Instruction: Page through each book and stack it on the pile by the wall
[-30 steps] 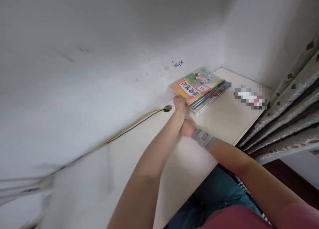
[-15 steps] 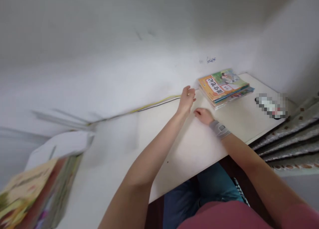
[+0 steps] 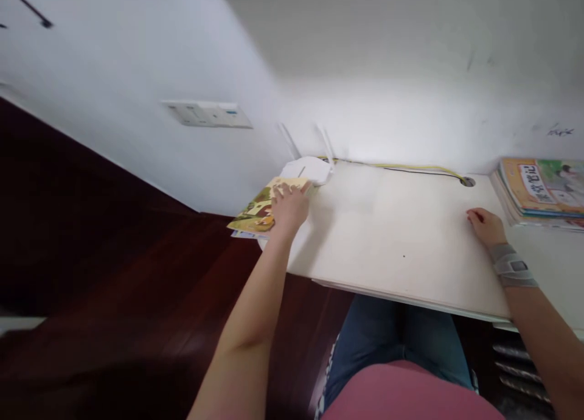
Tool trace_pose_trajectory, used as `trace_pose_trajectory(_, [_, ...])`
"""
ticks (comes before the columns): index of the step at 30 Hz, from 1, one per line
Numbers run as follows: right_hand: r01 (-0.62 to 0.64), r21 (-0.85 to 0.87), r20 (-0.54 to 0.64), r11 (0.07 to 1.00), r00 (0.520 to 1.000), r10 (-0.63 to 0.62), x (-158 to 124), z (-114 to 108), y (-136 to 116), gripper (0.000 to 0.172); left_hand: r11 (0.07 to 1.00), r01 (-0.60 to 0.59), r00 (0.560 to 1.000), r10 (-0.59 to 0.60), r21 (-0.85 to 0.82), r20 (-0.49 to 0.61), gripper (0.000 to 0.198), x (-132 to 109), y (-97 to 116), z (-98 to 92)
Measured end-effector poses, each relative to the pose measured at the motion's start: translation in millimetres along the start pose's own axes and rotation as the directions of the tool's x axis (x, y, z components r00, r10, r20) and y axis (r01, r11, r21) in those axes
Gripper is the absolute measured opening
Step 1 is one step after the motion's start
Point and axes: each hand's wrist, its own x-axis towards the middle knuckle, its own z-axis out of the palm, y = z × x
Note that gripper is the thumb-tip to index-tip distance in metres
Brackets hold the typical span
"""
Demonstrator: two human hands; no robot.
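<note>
- Head view: an illustrated picture book (image 3: 255,212) lies cover up at the left end of the white desk (image 3: 365,237), just in front of a white router (image 3: 310,169) with upright antennas.
- Its cover is pale yellow along the top, with green foliage, a light house-like shape with dark reddish parts, and a small orange figure near the lower edge; finer details are blurred.
- A bluish edge (image 3: 244,234) shows beneath its near side.
- The left hand (image 3: 289,208) lies over the right part of this cover, fingers spread across it; whether it presses or grips cannot be told.
- The right hand (image 3: 487,226), below a grey wristband (image 3: 513,265), is by the desktop, fingers loosely curled; its palm is hidden, so I cannot tell whether it is clenched.
- Just beside it, to the right, is a stack of books (image 3: 554,189) with an orange-and-green top cover.
</note>
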Motion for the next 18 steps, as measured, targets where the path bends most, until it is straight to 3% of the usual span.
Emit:
trace_pose_trajectory(2, [0.009, -0.003, -0.015, 1.000, 1.000, -0.009, 0.1, 1.7, 4.6, 0.031, 0.995, 0.070, 0.997, -0.072, 0.067, 0.028, 0.055, -3.8, -18.8, 2.1])
trace_pose_trajectory(4, [0.020, -0.009, -0.021, 1.000, 1.000, -0.020, 0.5, 2.5, 7.6, 0.032, 0.996, 0.000, 0.998, -0.005, 0.088, 0.058, 0.055, -12.1, -19.6, 8.9])
trace_pose_trajectory(6, [0.035, -0.016, -0.026, 0.999, 0.999, -0.035, 0.7, 2.4, 9.2, 0.032, 0.982, -0.174, 0.981, 0.167, 0.072, 0.096, 0.053, -21.0, -6.5, 19.4])
trace_pose_trajectory(8, [0.048, -0.015, -0.031, 0.999, 0.998, -0.049, 0.3, 1.4, 9.9, 0.031, 0.938, -0.346, 0.929, 0.339, 0.029, 0.145, 0.052, -26.9, 13.9, 30.8])
trace_pose_trajectory(12, [0.074, -0.003, -0.019, 0.997, 0.997, -0.074, -2.1, -1.0, 9.6, 0.032, 0.847, -0.523, 0.824, 0.531, -0.097, 0.196, 0.054, -26.2, 55.8, 46.6])
trace_pose_trajectory(15, [0.090, -0.007, -0.014, 0.996, 0.996, -0.090, -3.8, -1.5, 8.7, 0.033, 0.799, -0.515, 0.780, 0.587, -0.310, 0.218, 0.043, -22.2, 80.0, 50.8])
trace_pose_trajectory(18, [0.105, -0.009, -0.015, 0.994, 0.994, -0.105, -3.6, -2.8, 8.5, 0.031, 0.804, -0.419, 0.797, 0.548, -0.422, 0.252, 0.019, -20.7, 94.3, 51.1])
